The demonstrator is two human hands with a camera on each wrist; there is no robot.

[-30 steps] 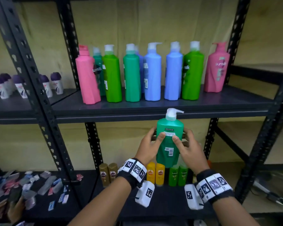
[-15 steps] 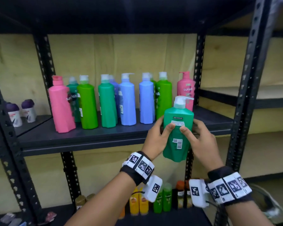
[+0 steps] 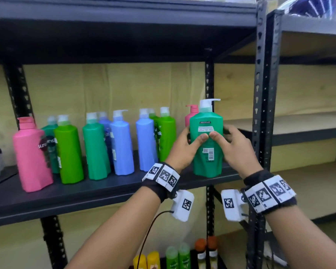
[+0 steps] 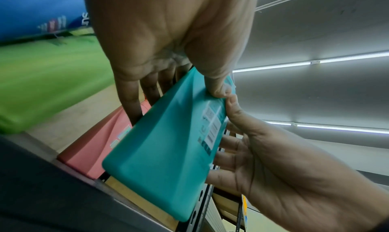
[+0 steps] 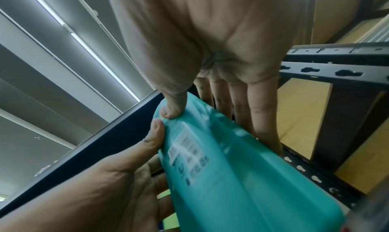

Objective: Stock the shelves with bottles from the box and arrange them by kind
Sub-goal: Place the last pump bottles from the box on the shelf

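The teal-green bottle (image 3: 207, 144) is smooth, slightly glossy plastic with a paper label. The shelf (image 3: 76, 193) is matt dark board on perforated painted metal posts (image 3: 260, 105); behind, pale bare wood panelling (image 3: 109, 88).

I see the pump bottle (image 3: 207, 150) upright at the right end of the middle shelf (image 3: 97, 193), base at the shelf surface; contact cannot be confirmed. My left hand (image 3: 184, 147) is on its left side, my right hand (image 3: 234, 148) on its right, thumbs on the near face. A second pump bottle (image 3: 190, 116) stands directly behind it. The bottle row (image 3: 97, 146) extends to its left. The upright post (image 3: 261, 113) stands to its right. Small bottles (image 3: 177, 257) stand on the level below.
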